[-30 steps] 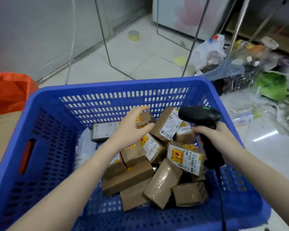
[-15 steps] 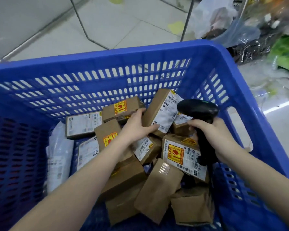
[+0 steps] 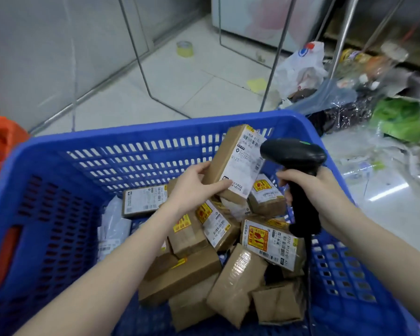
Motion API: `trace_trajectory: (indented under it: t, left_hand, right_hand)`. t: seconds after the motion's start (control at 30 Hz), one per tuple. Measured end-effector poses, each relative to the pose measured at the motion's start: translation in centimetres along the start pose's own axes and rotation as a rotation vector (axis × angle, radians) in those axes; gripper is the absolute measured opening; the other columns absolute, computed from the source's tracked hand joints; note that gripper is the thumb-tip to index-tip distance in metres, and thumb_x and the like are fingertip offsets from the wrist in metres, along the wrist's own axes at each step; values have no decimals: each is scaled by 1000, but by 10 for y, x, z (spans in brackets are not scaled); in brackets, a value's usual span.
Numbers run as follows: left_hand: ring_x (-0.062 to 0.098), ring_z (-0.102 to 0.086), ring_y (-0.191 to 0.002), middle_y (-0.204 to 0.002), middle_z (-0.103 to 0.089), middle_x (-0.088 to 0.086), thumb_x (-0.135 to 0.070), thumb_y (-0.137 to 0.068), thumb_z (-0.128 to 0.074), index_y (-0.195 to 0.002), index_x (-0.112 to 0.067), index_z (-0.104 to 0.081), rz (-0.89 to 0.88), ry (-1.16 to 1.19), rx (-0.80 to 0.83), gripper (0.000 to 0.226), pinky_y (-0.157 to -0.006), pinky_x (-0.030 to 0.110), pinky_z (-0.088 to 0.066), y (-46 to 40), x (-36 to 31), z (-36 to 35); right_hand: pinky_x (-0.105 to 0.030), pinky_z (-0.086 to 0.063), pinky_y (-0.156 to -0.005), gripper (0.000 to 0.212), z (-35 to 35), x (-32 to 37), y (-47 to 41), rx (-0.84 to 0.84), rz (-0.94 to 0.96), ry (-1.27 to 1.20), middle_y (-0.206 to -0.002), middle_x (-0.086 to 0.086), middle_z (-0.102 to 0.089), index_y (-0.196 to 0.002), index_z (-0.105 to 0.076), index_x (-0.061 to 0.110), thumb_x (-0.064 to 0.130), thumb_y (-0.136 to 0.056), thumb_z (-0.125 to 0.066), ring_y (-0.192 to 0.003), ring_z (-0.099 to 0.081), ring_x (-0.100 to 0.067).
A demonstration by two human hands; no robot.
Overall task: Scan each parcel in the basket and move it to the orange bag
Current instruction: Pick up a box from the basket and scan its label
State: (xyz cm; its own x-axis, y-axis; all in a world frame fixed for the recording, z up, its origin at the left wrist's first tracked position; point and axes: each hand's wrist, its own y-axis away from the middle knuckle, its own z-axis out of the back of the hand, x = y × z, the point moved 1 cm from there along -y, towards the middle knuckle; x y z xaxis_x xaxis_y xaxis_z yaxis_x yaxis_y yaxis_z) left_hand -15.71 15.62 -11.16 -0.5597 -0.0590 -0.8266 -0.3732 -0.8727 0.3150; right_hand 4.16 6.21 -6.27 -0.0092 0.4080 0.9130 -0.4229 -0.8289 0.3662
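Note:
My left hand [image 3: 194, 183] grips a brown cardboard parcel [image 3: 235, 161] by its lower end and holds it tilted above the pile, white label facing me. My right hand [image 3: 308, 187] is closed around the handle of a black barcode scanner [image 3: 294, 154], whose head sits just right of the parcel's label. Below them the blue slatted basket [image 3: 58, 166] holds several more brown parcels [image 3: 269, 241] with white and yellow labels. A corner of the orange bag [image 3: 0, 144] shows at the left edge, beyond the basket.
A white poly mailer [image 3: 112, 229] lies at the basket's left inside wall. Plastic bags and wrapping [image 3: 349, 93] litter the floor to the right. Metal frame legs [image 3: 141, 69] and a tape roll [image 3: 184, 48] stand on the tiled floor behind the basket.
My left hand closed on a parcel in the pile and lifted it up toward the scanner head. My right hand kept the scanner in about the same place.

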Motion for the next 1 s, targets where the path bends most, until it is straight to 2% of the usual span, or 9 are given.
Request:
trace_trajectory:
  t: [0.07, 0.17, 0.2, 0.27, 0.37, 0.53, 0.63, 0.8, 1.0]
  left_hand:
    - [6, -60, -102, -122, -58, -10, -47, -75, -76, -138, -24, -47, -9, 94, -19, 73, -84, 27, -54, 20, -17, 21]
    - [-2, -63, -89, -118, -57, -12, -37, -80, -74, -137, -23, -46, -48, 170, -24, 65, -65, 12, -52, 54, -43, 48]
    - [-2, -64, -88, -120, -57, -10, -36, -81, -73, -136, -24, -45, -65, 193, -32, 63, -65, 12, -52, 66, -50, 56]
    - [-2, -66, -89, -122, -55, -9, -34, -80, -74, -132, -27, -44, -101, 214, -65, 61, -75, 18, -55, 91, -63, 71]
    - [10, -64, -103, -129, -51, -6, -35, -77, -77, -129, -29, -43, -154, 224, -116, 62, -88, 32, -56, 126, -77, 92]
    - [1, -58, -105, -121, -53, -18, -35, -75, -78, -123, -31, -39, -234, 183, -224, 62, -88, 27, -54, 179, -95, 120]
    - [-2, -58, -100, -114, -53, -19, -34, -75, -79, -120, -29, -39, -256, 190, -290, 60, -80, 22, -55, 202, -103, 130]
    - [7, -60, -105, -123, -54, -12, -32, -75, -80, -120, -26, -37, -287, 173, -372, 62, -84, 28, -57, 229, -111, 141]
    - [-5, -56, -89, -114, -50, -19, -35, -76, -79, -118, -30, -34, -313, 141, -392, 61, -64, 12, -53, 250, -119, 145]
  right_hand:
    - [-24, -39, -45, 17, -5, 26, 17, 10, 66, -16, -46, -5, -52, -70, -58, 4, 11, -84, -64, -40, -46, -17]
    - [-31, -40, -53, 14, -12, 60, 49, 52, 150, -34, -58, -14, -55, -74, -60, 5, 11, -84, -65, -47, -48, -21]
    - [-32, -40, -55, 12, -14, 69, 60, 69, 173, -35, -60, -16, -55, -76, -60, 4, 12, -84, -66, -49, -49, -22]
    - [-33, -42, -58, 11, -19, 87, 85, 100, 218, -27, -58, -14, -56, -81, -61, 4, 13, -84, -66, -50, -52, -20]
    - [-34, -44, -60, 8, -27, 108, 123, 138, 284, -49, -54, -8, -56, -82, -61, 9, 13, -84, -67, -52, -53, -20]
    - [-35, -42, -60, 14, -40, 133, 175, 171, 390, -112, -56, -13, -54, -76, -60, 7, 15, -86, -66, -53, -51, -23]
    - [-31, -44, -56, 17, -48, 147, 197, 197, 423, -140, -57, -15, -53, -76, -59, 3, 15, -87, -65, -50, -50, -21]
    - [-33, -43, -56, 14, -59, 158, 221, 236, 456, -173, -62, -16, -55, -77, -60, 6, 14, -84, -68, -49, -50, -22]
    - [-29, -44, -56, 17, -66, 165, 238, 228, 506, -141, -55, -13, -53, -76, -58, 3, 14, -86, -67, -45, -49, -18]
